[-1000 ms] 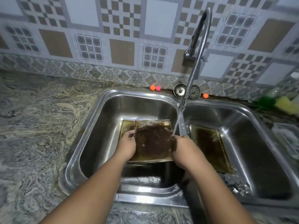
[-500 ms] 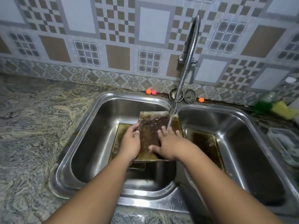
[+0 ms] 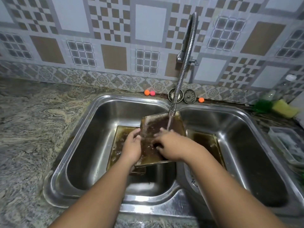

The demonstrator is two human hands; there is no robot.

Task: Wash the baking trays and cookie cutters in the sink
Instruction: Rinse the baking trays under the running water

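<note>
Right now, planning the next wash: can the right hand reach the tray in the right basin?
Probably yes: that tray lies uncovered just beside the right hand, with nothing between them.

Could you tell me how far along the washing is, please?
Nothing looks clean yet. In hand: the left hand grips a brown-crusted tray under the tap stream while the right hand rubs it. Left: the left-basin tray and right-basin tray; no cookie cutters visible.

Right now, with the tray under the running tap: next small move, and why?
Probably rub the right hand down the baking tray toward its lower edge: brown residue covers its face, water from the faucet lands near the top, and the left hand grips its left side.
</note>
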